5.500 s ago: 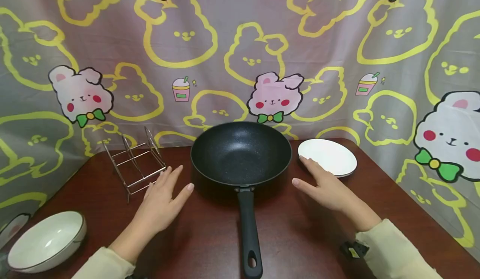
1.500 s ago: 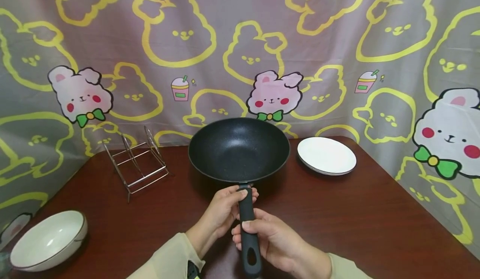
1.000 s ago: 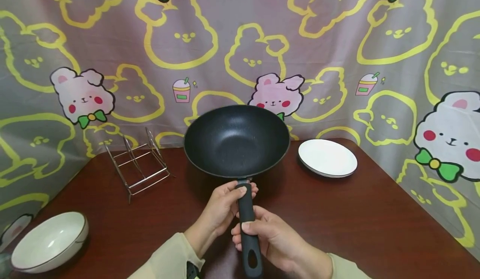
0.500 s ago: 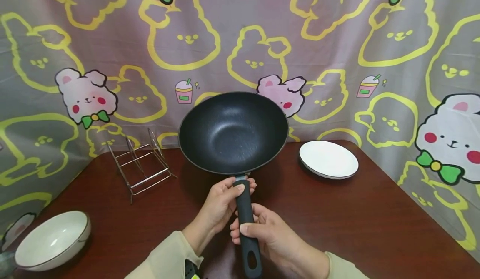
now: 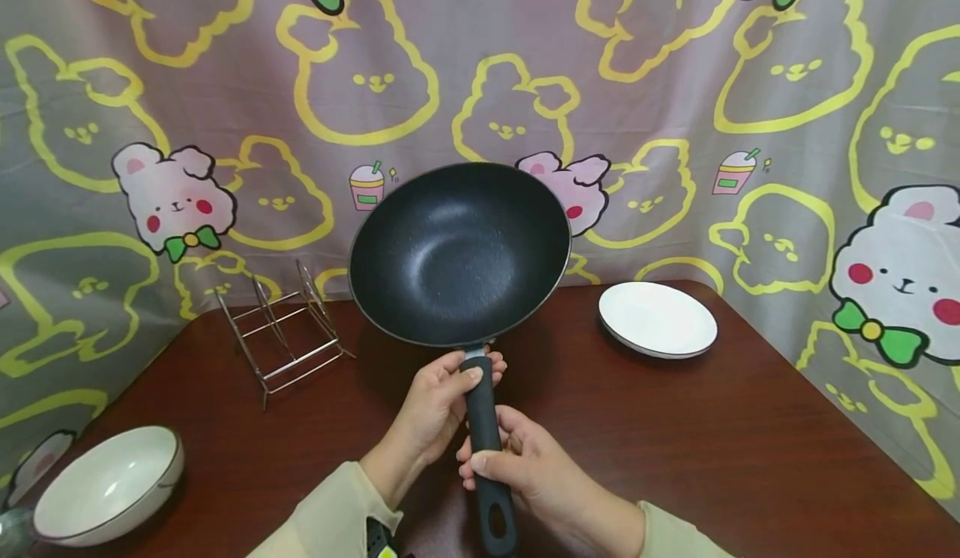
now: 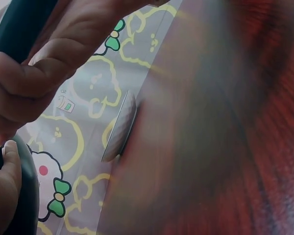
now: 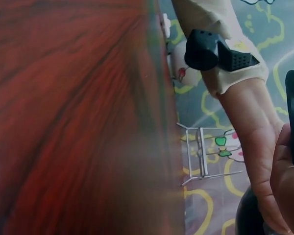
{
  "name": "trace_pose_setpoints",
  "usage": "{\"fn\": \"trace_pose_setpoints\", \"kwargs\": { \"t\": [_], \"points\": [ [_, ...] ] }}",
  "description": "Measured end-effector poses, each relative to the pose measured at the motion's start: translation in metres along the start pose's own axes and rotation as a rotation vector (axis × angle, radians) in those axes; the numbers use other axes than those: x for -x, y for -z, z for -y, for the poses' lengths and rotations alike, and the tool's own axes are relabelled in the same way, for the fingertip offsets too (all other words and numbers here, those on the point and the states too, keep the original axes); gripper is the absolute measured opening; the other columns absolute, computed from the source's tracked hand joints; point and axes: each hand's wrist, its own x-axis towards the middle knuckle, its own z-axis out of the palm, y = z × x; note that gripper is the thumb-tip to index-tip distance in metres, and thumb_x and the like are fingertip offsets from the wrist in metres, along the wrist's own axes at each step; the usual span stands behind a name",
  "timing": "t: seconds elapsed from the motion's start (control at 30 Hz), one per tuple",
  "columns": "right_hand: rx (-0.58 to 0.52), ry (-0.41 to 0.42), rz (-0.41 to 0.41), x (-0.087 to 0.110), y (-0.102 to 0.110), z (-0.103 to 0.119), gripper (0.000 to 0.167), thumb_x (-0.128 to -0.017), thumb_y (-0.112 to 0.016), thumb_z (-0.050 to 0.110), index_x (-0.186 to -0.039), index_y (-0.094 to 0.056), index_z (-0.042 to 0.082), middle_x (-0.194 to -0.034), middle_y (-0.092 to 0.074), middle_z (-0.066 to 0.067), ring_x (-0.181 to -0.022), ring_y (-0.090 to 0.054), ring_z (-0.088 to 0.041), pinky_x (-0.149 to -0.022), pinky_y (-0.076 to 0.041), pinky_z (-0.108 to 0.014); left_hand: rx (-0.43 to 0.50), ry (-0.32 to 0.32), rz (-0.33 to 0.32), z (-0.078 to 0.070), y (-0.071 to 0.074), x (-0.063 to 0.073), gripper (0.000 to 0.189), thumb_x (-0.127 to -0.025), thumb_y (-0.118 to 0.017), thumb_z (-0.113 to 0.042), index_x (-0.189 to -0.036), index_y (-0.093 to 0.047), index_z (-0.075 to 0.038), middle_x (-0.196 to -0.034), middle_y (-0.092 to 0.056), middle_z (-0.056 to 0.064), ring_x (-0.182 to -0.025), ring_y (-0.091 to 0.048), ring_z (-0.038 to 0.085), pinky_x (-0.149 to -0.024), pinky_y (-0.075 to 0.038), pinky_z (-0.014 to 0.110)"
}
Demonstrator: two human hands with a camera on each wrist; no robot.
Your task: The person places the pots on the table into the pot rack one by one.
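Above the middle of the table (image 5: 637, 433), the black wok (image 5: 461, 253) has risen and tipped back, its far rim higher than a second ago; the left hand (image 5: 435, 398) grips the handle (image 5: 483, 423) by the bowl, the right hand (image 5: 528, 462) nearer the free end; the lift seems under way, both hands bearing it; the white plate (image 5: 657, 319), far right, hasn't moved.

Person's L hand (image 5: 438, 393) is gripping fwd, thumb pressing on top; R hand (image 5: 528, 462) is gripping nearer the body, thumb likewise, w/ L forearm (image 5: 390, 465) & R forearm (image 5: 611, 518) angling inward.
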Motion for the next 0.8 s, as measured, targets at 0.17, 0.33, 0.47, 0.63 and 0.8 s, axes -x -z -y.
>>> {"fn": "trace_pose_setpoints", "kwargs": {
  "t": [0.17,0.33,0.47,0.63,0.8],
  "points": [
    [0.053,0.070,0.032,-0.003,0.002,-0.006,0.032,-0.086,-0.055,-0.002,-0.114,-0.040,-0.004,-0.094,-0.060,-0.006,-0.081,-0.064,-0.009,-0.078,-0.053,-0.028,-0.011,-0.012,0.012,-0.001,0.002,0.000,0.040,-0.091,-0.045,0.002,-0.128,-0.037,0.017,-0.112,-0.061,0.013,-0.107,-0.061,0.017,-0.097,-0.043,0.033],
    [0.111,0.087,0.022,-0.005,0.001,-0.008,0.036,-0.086,-0.056,-0.001,-0.117,-0.038,-0.008,-0.096,-0.059,-0.008,-0.081,-0.064,-0.010,-0.076,-0.053,-0.027,-0.052,-0.008,-0.006,-0.005,0.003,0.000,0.040,-0.090,-0.046,0.002,-0.128,-0.039,0.015,-0.114,-0.060,0.015,-0.107,-0.061,0.018,-0.097,-0.043,0.034],
    [0.156,0.073,0.016,-0.006,0.002,-0.008,0.042,-0.087,-0.057,0.000,-0.121,-0.036,-0.010,-0.097,-0.059,-0.010,-0.082,-0.064,-0.011,-0.076,-0.053,-0.027,-0.131,0.001,-0.052,-0.008,0.003,0.000,0.038,-0.089,-0.048,0.001,-0.125,-0.044,0.013,-0.114,-0.061,0.018,-0.106,-0.061,0.020,-0.097,-0.044,0.035],
    [0.269,0.110,0.020,-0.008,0.003,-0.009,0.043,-0.087,-0.058,0.002,-0.122,-0.037,-0.010,-0.097,-0.059,-0.015,-0.079,-0.064,-0.011,-0.073,-0.051,-0.024,-0.270,0.008,-0.143,-0.012,0.001,-0.001,0.032,-0.088,-0.054,-0.002,-0.118,-0.053,0.010,-0.109,-0.064,0.020,-0.098,-0.065,0.021,-0.090,-0.049,0.034],
    [0.376,0.132,0.015,-0.011,0.003,-0.010,0.041,-0.086,-0.061,0.006,-0.121,-0.041,-0.006,-0.098,-0.056,-0.029,-0.077,-0.063,-0.009,-0.070,-0.050,-0.023,-0.406,0.005,-0.250,-0.016,-0.002,-0.001,0.025,-0.083,-0.067,-0.011,-0.102,-0.064,0.006,-0.087,-0.069,0.015,-0.081,-0.065,0.017,-0.080,-0.049,0.031]
  ]
}}
